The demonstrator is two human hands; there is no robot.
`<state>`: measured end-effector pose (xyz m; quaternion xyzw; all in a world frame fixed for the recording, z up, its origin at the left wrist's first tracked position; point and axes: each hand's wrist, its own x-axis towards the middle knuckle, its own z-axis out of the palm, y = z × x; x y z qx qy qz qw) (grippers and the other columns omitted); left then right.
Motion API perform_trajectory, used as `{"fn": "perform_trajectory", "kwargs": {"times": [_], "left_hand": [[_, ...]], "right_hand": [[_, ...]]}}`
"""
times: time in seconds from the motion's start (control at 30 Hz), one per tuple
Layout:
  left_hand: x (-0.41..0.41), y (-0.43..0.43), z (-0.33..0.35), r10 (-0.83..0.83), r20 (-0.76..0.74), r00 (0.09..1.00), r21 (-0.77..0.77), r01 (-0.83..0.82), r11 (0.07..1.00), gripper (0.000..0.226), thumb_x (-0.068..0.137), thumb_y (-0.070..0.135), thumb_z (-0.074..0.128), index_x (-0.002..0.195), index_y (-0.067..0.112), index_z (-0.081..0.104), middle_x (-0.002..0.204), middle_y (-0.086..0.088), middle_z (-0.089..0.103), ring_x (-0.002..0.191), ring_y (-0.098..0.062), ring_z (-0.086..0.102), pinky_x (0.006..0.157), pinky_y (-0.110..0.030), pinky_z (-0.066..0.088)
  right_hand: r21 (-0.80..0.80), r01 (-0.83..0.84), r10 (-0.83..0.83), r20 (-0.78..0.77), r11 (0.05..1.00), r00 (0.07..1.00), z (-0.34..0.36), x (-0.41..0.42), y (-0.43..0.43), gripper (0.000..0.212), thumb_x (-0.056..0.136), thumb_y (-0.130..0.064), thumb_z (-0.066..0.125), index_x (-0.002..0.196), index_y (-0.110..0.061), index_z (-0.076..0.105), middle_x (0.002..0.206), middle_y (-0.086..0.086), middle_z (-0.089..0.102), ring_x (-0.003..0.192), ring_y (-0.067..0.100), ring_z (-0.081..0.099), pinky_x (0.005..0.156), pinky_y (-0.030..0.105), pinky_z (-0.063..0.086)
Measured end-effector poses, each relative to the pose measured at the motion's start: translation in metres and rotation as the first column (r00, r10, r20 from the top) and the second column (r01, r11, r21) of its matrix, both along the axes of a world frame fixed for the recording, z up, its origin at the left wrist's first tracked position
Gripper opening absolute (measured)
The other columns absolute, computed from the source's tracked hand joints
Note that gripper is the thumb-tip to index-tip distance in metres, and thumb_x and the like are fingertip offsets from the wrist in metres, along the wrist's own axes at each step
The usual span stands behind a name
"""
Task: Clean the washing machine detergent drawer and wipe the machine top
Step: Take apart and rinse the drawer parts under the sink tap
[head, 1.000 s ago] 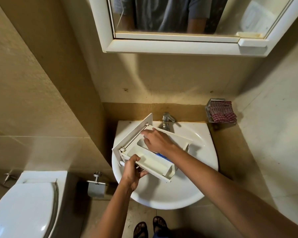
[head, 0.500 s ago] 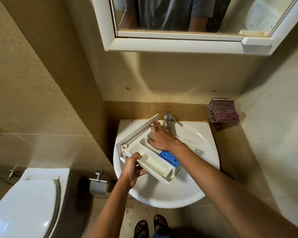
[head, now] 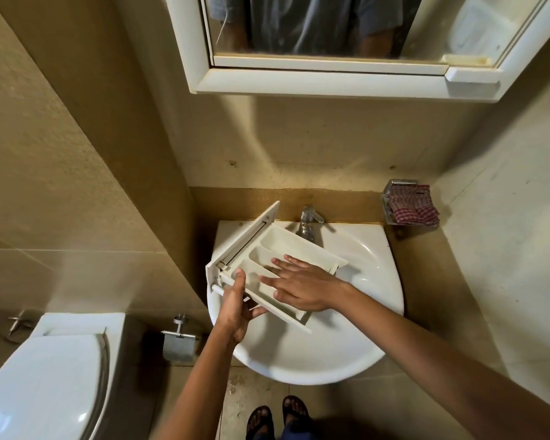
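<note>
Down at six o'clock, beyond our sandalled feet [head: 277,420], the sink [head: 299,363] sits under everything, we judge so that drips fall into it. Our left hand [head: 235,306] curls round the near-left corner of the detergent drawer [head: 280,244], holding it tilted over the sink with its front panel toward ten o'clock. Our right hand [head: 302,289] lies flat, fingers straight, across the compartments, gripping nothing and probably rubbing them. At twelve o'clock stands the tap [head: 308,219]; at two o'clock a checked cloth [head: 413,206] sits in a wall holder [head: 389,188]. We can read no writing anywhere.
</note>
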<state>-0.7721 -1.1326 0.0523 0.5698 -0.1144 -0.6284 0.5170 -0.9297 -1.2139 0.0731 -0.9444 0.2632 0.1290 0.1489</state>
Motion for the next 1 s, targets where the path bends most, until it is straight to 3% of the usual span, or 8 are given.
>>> {"fn": "perform_trajectory", "kwargs": {"times": [0.13,0.2,0.3,0.5,0.67,0.73,0.87,1.0], "left_hand": [[-0.003,-0.003,-0.001,-0.091,0.031,0.995,-0.029,0.092,0.995,0.043,0.098,0.048,0.042,0.126,0.019,0.057,0.117,-0.011,0.068,0.096,-0.024,0.069,0.074,-0.043,0.059],[-0.007,-0.004,-0.002,-0.119,0.025,0.993,-0.041,0.120,0.992,0.040,0.099,0.047,0.041,0.119,0.019,0.060,0.106,-0.010,0.070,0.091,-0.021,0.071,0.072,-0.041,0.059],[-0.005,-0.004,-0.005,-0.105,0.033,0.994,-0.052,0.107,0.993,0.042,0.099,0.048,0.038,0.116,0.017,0.062,0.097,-0.005,0.072,0.087,-0.020,0.070,0.073,-0.040,0.058],[0.002,-0.006,-0.004,-0.074,0.025,0.997,-0.072,0.076,0.995,0.038,0.099,0.049,0.037,0.115,0.025,0.061,0.100,0.000,0.074,0.094,-0.019,0.069,0.075,-0.040,0.058],[0.000,-0.010,-0.001,-0.080,0.027,0.996,-0.118,0.082,0.990,0.037,0.097,0.041,0.046,0.124,0.018,0.057,0.110,-0.009,0.067,0.092,-0.020,0.069,0.082,-0.045,0.058],[0.001,-0.011,-0.002,-0.050,0.064,0.997,-0.116,0.057,0.992,0.038,0.098,0.039,0.046,0.121,0.012,0.059,0.106,-0.011,0.068,0.087,-0.020,0.069,0.082,-0.046,0.056],[0.010,-0.008,-0.009,-0.009,0.148,0.989,-0.105,0.025,0.994,0.044,0.099,0.043,0.045,0.121,0.008,0.059,0.096,-0.007,0.073,0.083,-0.019,0.070,0.066,-0.035,0.058],[0.008,-0.007,-0.005,0.028,0.171,0.985,-0.128,-0.006,0.992,0.035,0.098,0.039,0.047,0.118,0.012,0.058,0.093,-0.003,0.073,0.083,-0.019,0.069,0.070,-0.036,0.057]], "right_hand": [[-0.069,0.124,-0.125,-0.015,0.990,0.992,-0.010,0.006,0.008,0.051,0.102,-0.043,0.021,0.149,-0.025,0.024,0.158,0.008,0.021,0.148,0.016,0.009,0.119,0.047,-0.001],[-0.037,0.182,-0.180,0.062,0.983,0.982,-0.009,0.014,0.008,0.043,0.101,-0.039,0.026,0.138,-0.020,0.040,0.149,0.009,0.040,0.142,0.018,0.029,0.116,0.049,0.009],[-0.025,0.142,-0.137,0.143,0.990,0.980,-0.006,0.010,0.002,0.032,0.099,-0.030,0.032,0.124,-0.019,0.048,0.124,0.002,0.061,0.112,0.022,0.058,0.095,0.041,0.029],[0.022,0.158,-0.158,0.294,0.987,0.943,0.002,-0.013,0.002,0.033,0.096,-0.021,0.041,0.128,-0.012,0.039,0.116,0.010,0.062,0.107,0.029,0.055,0.094,0.036,0.038],[-0.167,0.259,-0.210,0.264,0.951,0.941,-0.016,0.003,0.007,0.058,0.094,-0.029,0.030,0.147,-0.007,0.025,0.147,0.009,0.043,0.139,0.018,0.035,0.118,0.040,0.013],[-0.156,0.317,-0.278,0.229,0.935,0.933,-0.020,0.010,0.011,0.055,0.094,-0.023,0.038,0.145,-0.006,0.029,0.137,0.014,0.051,0.130,0.026,0.044,0.113,0.044,0.021],[0.016,0.276,-0.272,0.227,0.961,0.935,-0.012,0.005,0.007,0.040,0.094,-0.022,0.045,0.133,-0.010,0.041,0.106,0.017,0.059,0.099,0.039,0.056,0.083,0.042,0.045],[0.103,0.186,-0.211,0.381,0.977,0.900,-0.023,-0.013,0.008,0.056,0.094,-0.029,0.052,0.146,-0.018,0.033,0.138,0.003,0.048,0.129,0.018,0.043,0.105,0.031,0.037]]}}
